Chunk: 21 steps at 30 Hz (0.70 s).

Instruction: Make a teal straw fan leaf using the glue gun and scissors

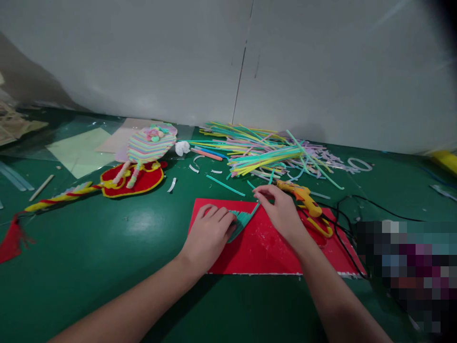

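Note:
My left hand (211, 227) is over a teal piece made of pipe cleaners laid side by side (242, 219), its bent fingers holding it down. That piece lies on a red sheet (264, 243). With thumb and forefinger, my right hand (274, 202) pinches a teal pipe cleaner (255, 207) that slants down to the piece's right edge. A yellow glue gun (303, 194) with an orange trigger lies just right of my right hand, its nozzle partly behind the fingers. My left hand covers part of the teal piece.
Behind my hands spreads a heap of coloured pipe cleaners (264, 152). A striped fan-shaped craft (152, 145) rests above a red one edged in yellow (143, 183) at left. The glue gun's black cord (378, 202) loops across the right side. A grey wall (160, 62) closes the back.

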Tool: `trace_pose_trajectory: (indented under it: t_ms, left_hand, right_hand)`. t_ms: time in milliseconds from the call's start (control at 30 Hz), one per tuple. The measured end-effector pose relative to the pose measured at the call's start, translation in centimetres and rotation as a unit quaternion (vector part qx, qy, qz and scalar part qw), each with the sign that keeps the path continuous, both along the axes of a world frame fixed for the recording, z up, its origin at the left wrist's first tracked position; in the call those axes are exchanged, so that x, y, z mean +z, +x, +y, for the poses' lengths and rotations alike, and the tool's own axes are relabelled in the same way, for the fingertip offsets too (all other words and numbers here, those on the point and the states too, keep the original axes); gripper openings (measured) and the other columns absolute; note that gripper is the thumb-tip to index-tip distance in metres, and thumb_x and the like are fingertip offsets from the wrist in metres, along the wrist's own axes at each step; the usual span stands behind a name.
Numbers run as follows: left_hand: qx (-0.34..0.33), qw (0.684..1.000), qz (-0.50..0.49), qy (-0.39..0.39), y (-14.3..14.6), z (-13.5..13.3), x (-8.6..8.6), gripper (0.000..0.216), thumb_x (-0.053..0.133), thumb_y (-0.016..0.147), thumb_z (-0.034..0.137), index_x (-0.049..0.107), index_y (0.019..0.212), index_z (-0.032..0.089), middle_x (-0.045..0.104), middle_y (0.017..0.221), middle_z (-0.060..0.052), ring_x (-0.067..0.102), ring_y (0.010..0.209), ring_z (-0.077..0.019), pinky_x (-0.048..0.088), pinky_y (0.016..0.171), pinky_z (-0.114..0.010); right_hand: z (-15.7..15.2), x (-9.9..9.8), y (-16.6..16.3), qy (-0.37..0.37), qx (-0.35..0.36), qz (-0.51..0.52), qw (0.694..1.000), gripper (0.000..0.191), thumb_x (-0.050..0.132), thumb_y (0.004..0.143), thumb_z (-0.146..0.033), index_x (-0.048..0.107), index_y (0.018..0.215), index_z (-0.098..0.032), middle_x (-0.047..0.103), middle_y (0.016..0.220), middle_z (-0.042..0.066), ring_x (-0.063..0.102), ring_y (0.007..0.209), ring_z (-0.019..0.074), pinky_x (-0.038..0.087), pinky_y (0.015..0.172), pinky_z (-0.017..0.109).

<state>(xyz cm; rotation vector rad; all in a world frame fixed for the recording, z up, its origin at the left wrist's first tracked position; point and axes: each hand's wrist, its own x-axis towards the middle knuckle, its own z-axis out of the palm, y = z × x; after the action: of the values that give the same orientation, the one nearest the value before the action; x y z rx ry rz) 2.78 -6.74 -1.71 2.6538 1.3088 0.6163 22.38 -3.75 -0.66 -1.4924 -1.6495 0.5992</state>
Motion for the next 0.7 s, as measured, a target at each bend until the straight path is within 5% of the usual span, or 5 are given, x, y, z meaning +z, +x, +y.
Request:
trace_pose_trajectory:
  t_ms: [267, 533, 700]
  left_hand:
    - [0.017, 0.987, -0.142, -0.078, 0.2, 0.9, 1.2, 0.009, 0.058, 0.088, 0.020, 0.061, 0.096, 0.021, 0.067, 0.096, 0.000, 0.060, 0.093, -0.0172, 0.040, 0.085, -0.034]
    - [0.027, 0.926, -0.305, -0.223, 2.3, 2.7, 2.4, 0.011, 0.063, 0.083, 0.025, 0.065, 0.092, 0.021, 0.069, 0.089, 0.000, 0.063, 0.082, -0.0147, 0.048, 0.075, -0.026]
    - [0.039, 0.917, -0.312, -0.245, 3.2, 2.8, 3.1, 0.009, 0.061, 0.082, 0.026, 0.066, 0.078, 0.020, 0.070, 0.078, 0.002, 0.063, 0.075, -0.0143, 0.048, 0.070, -0.025]
  right_hand:
    - [-0.7, -0.1, -0.3, -0.079, 0.002, 0.141, 0.987, 0.023, 0.067, 0.074, -0.037, 0.065, 0.086, -0.019, 0.068, 0.085, 0.005, 0.063, 0.083, 0.0191, 0.047, 0.075, 0.033]
    - [-1.0, 0.1, -0.2, -0.097, 0.053, 0.198, 0.974, 0.026, 0.072, 0.069, -0.039, 0.061, 0.084, -0.019, 0.066, 0.079, 0.002, 0.061, 0.076, 0.0166, 0.044, 0.068, 0.029]
    - [-1.0, 0.1, -0.1, -0.101, 0.055, 0.222, 0.968, 0.024, 0.072, 0.069, -0.035, 0.061, 0.083, -0.019, 0.065, 0.077, 0.001, 0.060, 0.074, 0.0157, 0.044, 0.067, 0.029]
